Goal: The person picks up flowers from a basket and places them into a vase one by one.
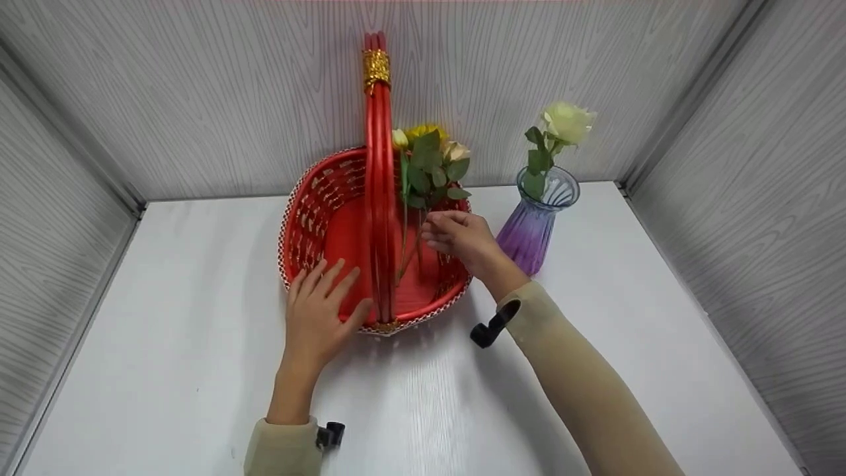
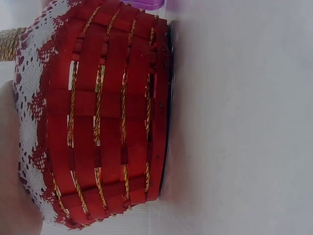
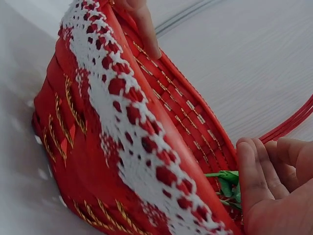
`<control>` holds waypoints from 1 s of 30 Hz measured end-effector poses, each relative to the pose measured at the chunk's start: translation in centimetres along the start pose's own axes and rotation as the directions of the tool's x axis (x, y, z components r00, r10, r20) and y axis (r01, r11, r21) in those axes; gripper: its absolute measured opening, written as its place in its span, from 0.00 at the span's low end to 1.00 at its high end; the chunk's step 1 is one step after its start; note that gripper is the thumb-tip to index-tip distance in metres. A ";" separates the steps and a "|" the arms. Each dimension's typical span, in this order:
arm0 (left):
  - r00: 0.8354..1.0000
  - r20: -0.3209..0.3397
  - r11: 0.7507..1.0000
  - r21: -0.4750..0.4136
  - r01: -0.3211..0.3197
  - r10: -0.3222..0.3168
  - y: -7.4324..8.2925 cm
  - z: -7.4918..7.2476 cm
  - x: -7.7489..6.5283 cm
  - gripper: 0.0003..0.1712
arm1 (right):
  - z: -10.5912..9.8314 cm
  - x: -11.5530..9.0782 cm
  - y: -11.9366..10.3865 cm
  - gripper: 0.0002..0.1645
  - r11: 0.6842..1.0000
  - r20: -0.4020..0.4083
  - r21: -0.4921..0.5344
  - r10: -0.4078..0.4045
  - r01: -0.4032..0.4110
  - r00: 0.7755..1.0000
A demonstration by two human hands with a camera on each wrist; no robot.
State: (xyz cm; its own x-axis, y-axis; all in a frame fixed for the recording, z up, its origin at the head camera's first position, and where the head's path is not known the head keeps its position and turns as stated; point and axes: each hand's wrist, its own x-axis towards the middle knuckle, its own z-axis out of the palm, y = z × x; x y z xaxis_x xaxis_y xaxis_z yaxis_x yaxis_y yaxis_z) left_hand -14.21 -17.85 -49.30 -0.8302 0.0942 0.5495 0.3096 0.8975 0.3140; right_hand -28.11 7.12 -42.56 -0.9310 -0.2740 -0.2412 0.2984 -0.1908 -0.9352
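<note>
A red woven basket [image 1: 340, 218] with a tall arched handle [image 1: 379, 145] stands at the back of the white table. My left hand [image 1: 320, 314] rests at its front left rim, fingers spread and reaching inside. The left wrist view shows the white lace trim [image 2: 32, 112] beside that hand. Over the basket's right side, my right hand [image 1: 466, 241] pinches the stem of a pale peach rose [image 1: 456, 151] between thumb and fingertips. Beside this rose stand a white tulip-like bud [image 1: 400, 139] and a yellow flower [image 1: 426, 130]. Green leaves [image 3: 229, 186] show behind the right fingers.
To the right of the basket stands a blue-to-purple glass vase [image 1: 529, 235], holding one cream rose [image 1: 568, 122]. Grey wood-grain panels [image 1: 264, 99] rise behind and on both sides of the white table [image 1: 165, 330].
</note>
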 end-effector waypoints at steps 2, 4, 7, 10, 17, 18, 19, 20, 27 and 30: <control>1.000 0.004 1.000 -0.001 0.001 -0.001 0.0 -0.1 0.0 0.34 | 0.4 0.4 0.2 0.20 0.999 -0.012 0.032 0.002 -0.002 1.000; 1.000 0.011 1.000 -0.001 0.003 -0.003 0.0 -0.1 0.0 0.33 | 0.8 0.7 0.3 0.18 0.999 -0.025 0.053 0.001 0.001 1.000; 1.000 0.021 1.000 0.004 0.003 -0.003 -0.1 -0.2 0.1 0.33 | 1.3 1.2 0.5 0.16 0.997 -0.035 0.074 0.013 -0.010 0.999; 1.000 0.031 1.000 0.013 0.003 -0.004 -0.1 -0.2 0.0 0.34 | 1.7 1.6 0.9 0.17 0.995 -0.044 0.099 0.037 -0.032 0.998; 0.999 0.034 1.000 0.018 0.000 -0.001 0.0 -0.2 0.0 0.34 | 2.1 2.8 1.9 0.22 0.983 -0.063 0.144 0.119 -0.109 0.991; 0.999 0.032 1.000 0.017 0.000 -0.001 0.0 -0.2 0.0 0.34 | 2.1 2.9 2.0 0.22 0.982 -0.068 0.148 0.132 -0.121 0.989; 1.000 0.031 1.000 0.016 0.001 -0.001 0.0 -0.2 0.0 0.34 | 2.1 3.1 2.1 0.22 0.980 -0.073 0.153 0.143 -0.130 0.987; 0.999 0.035 1.000 0.017 0.003 -0.003 0.0 -0.2 0.0 0.34 | 2.1 3.2 2.1 0.22 0.978 -0.076 0.158 0.152 -0.139 0.985; 0.999 0.051 1.000 0.023 0.016 -0.018 0.1 -0.3 -0.1 0.34 | 2.3 3.8 2.4 0.22 0.966 -0.105 0.202 0.187 -0.163 0.977; 0.999 0.045 1.000 0.018 0.016 -0.016 0.2 -0.3 0.0 0.34 | 2.1 4.0 2.4 0.22 0.963 -0.117 0.214 0.191 -0.163 0.975</control>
State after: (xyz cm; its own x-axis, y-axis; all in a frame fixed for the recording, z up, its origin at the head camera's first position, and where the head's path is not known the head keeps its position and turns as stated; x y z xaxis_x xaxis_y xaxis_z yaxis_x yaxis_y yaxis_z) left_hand -14.02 -17.76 -49.03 -0.8551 0.0986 0.5091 0.2881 0.9066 0.3084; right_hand -30.63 3.55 -45.26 -0.8751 -0.1933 -0.4437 0.4840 -0.3406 -0.8061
